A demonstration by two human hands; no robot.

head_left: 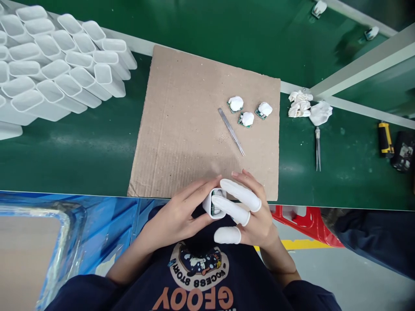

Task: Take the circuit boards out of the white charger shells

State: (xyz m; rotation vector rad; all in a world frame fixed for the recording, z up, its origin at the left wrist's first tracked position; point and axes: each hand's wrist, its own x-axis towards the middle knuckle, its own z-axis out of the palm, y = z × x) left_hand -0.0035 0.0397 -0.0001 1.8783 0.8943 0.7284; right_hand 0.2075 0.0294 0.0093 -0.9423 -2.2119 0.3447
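Note:
My left hand [186, 210] is wrapped round a white plastic housing [209, 203], its open end facing up, at the front edge of the table. Inside the opening part of a green circuit board and something white show. My right hand [248, 211] wears white finger cots on its thumb and two fingers. One covered fingertip reaches into the housing's mouth, another lies over its rim, and the thumb stands apart. Beyond the hands, metal tweezers [231, 131] lie on a cardboard sheet [181, 116], near three small circuit boards with white caps [247, 119].
Many similar white housings [61, 82] are stacked at the left. To the right lie crumpled white finger cots [300, 103], a second pair of tweezers [317, 149] and a yellow-black tool [385, 139]. A white metal post [363, 65] rises at the right. A red stool [306, 224] stands below.

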